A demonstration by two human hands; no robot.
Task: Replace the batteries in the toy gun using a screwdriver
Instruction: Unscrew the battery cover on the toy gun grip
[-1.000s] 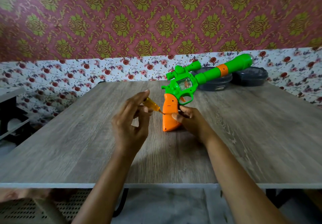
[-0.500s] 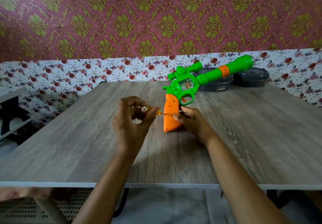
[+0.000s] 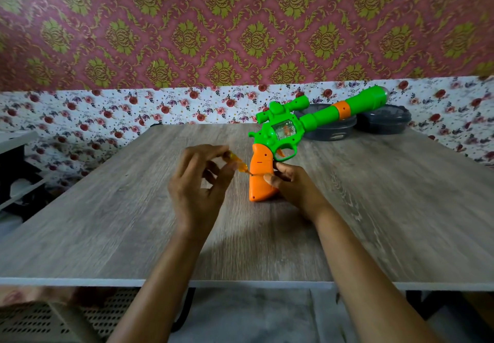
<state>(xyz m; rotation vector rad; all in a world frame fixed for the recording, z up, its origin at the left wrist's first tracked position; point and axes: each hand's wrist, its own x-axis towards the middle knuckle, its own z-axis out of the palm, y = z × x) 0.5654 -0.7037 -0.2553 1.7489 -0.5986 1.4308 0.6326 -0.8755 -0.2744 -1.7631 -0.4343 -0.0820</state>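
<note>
Turning the screwdriver (image 3: 236,162) pinched in your left hand (image 3: 197,190), keep its tip square and pressed into the orange handle; your right hand (image 3: 294,190) grips the toy gun (image 3: 278,134), butt-down on the worktop (image 3: 107,222).

Bare wood runs wide across the left half of the table (image 3: 107,222) and along its right side. The middle is taken: a toy gun (image 3: 270,139) stands on its orange grip, green barrel slanting up to the far right over a dark round container (image 3: 331,131). A second container (image 3: 385,121) sits just beside it, filling the far right corner by the flowered wall (image 3: 187,107). The left hand (image 3: 196,190) pinches a yellow screwdriver (image 3: 236,162), its tip at the grip's left face, barring that side. The right hand (image 3: 294,190) holds the grip from the right. Both forearms cross the near edge, with bare wood between them.
</note>
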